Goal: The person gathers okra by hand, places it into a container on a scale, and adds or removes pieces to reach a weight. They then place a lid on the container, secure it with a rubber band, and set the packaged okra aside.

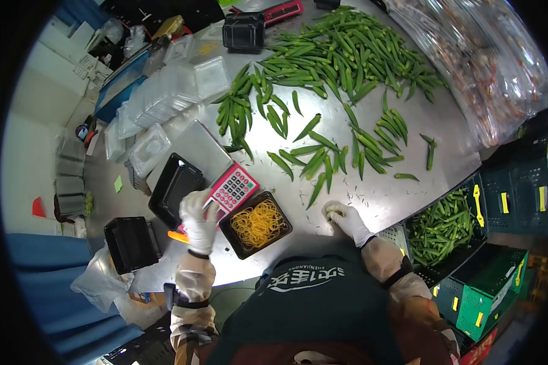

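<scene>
My left hand [199, 224], in a white glove, hovers beside the pink digital scale [232, 187], close to an empty black plastic tray [175, 185] that leans on the scale's plate. Its thumb and fingers are apart, with nothing seen between them. My right hand [347, 221], also gloved, rests at the table's front edge with its fingers curled together; what they hold, if anything, is hidden. Between the hands stands a black tray of yellow rubber bands [259, 224]. Loose okra pods [313, 161] lie beyond my right hand.
A large okra heap [353, 52] covers the back of the metal table [298, 201]. Stacked clear lids [164, 91] stand at left, more black trays [131, 243] at front left. Plastic bags [481, 61] lie at back right. A crate of okra [444, 228] sits below the right edge.
</scene>
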The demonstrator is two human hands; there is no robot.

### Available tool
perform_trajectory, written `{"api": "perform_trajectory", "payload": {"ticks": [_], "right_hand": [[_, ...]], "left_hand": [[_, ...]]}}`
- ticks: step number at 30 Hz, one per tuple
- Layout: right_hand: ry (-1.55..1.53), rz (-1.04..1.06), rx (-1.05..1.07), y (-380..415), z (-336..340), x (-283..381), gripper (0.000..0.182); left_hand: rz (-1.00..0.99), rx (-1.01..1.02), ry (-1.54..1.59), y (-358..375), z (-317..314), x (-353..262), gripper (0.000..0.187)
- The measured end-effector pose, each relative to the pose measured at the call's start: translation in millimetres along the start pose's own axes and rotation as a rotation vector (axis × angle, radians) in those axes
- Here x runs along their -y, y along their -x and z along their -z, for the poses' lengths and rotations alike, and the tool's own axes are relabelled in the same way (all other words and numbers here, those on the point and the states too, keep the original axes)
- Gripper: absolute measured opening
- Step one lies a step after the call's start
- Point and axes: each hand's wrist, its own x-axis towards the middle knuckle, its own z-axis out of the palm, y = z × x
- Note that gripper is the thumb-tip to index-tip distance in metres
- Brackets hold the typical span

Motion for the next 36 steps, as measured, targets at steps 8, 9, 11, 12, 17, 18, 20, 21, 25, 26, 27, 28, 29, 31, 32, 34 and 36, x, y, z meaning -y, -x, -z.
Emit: {"api": "perform_trajectory", "payload": {"ticks": [8,9,11,12,17,18,20,21,25,26,27,28,29,31,32,34,36], "right_hand": [[0.288,0.133,-0.280,-44,26,4,0.029],[0.344,0.153,-0.340,-47,26,19,0.028],[0.285,0.189,-0.372,-54,24,42,0.034],[0.373,0.190,-0.372,-61,21,44,0.034],[0.643,0.078,-0.284,-77,17,49,0.025],[0.644,0.040,-0.245,-80,21,48,0.020],[0.380,0.136,-0.166,-67,48,33,0.021],[0.261,0.140,-0.138,-51,68,29,0.021],[0.317,-0.043,-0.268,36,184,16,0.029],[0.427,-0.091,-0.342,59,218,13,0.032],[0.422,-0.316,-0.529,85,256,-31,0.036],[0.517,-0.444,-0.602,109,292,-40,0.043],[0.759,-0.428,-0.878,138,314,-64,0.048],[0.566,-0.427,-1.070,165,356,-74,0.041],[0.406,-0.327,-1.135,164,362,-68,0.036],[0.266,-0.215,-1.038,140,365,-50,0.039],[0.211,-0.126,-0.962,86,343,-26,0.039]], "left_hand": [[0.213,0.244,0.446,-25,-148,-99,0.009],[0.260,0.258,0.460,-26,-165,-108,0.008],[0.283,0.432,0.299,-23,-191,-122,0.016],[0.263,0.535,0.238,-21,-199,-130,0.018],[0.252,0.691,0.027,1,-231,-158,0.029],[0.279,0.744,-0.051,-1,-230,-162,0.032],[0.244,0.625,0.091,6,-230,-151,0.036],[0.288,0.641,0.116,3,-225,-150,0.037],[0.519,0.774,0.664,-6,-223,-179,0.040],[0.487,0.864,0.828,-16,-216,-208,0.042],[0.467,0.963,0.992,-26,-209,-238,0.044],[0.298,1.097,1.111,-44,-194,-273,0.046],[0.157,1.119,1.254,-52,-189,-298,0.051],[-0.056,1.121,1.247,-66,-191,-316,0.056],[-0.120,1.105,1.098,-75,-195,-315,0.056],[-0.108,1.030,0.754,-88,-226,-295,0.055],[-0.329,0.785,0.453,-103,-262,-274,0.058]]}}
